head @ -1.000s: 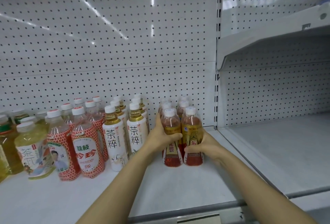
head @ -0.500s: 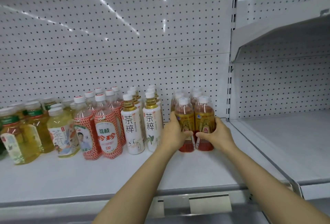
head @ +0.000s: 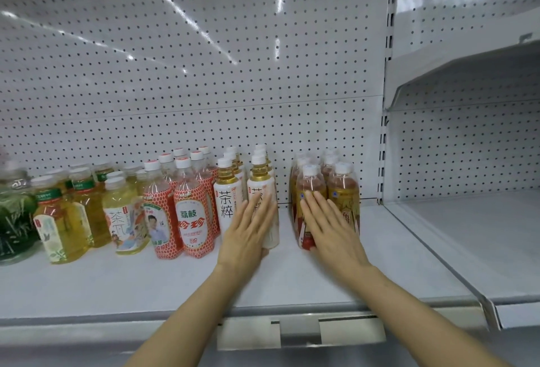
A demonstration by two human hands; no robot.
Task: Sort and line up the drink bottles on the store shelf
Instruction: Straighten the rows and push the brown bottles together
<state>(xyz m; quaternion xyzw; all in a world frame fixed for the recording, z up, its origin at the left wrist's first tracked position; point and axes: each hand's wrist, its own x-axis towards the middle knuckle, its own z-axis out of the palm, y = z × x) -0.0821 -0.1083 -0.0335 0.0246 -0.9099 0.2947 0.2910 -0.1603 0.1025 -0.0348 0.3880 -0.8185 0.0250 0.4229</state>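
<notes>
With straight, spread fingers the left hand [head: 248,229] pressed the white tea bottles [head: 260,200] and the right hand [head: 330,229] the red-gold bottles [head: 343,191], rows on the shelf [head: 292,282] looking mostly sorted, a gap between these two remaining.

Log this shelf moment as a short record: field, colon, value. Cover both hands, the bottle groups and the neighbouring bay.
left hand: left hand flat, fingers straight, against the front white-label tea bottle
right hand: right hand flat, fingers straight, against the front red-brown tea bottles
gap: bare shelf between those two groups
further left: red dotted-label bottles, then yellow tea bottles
rows: each kind runs front to back toward the pegboard
right bay: no bottles visible
</notes>
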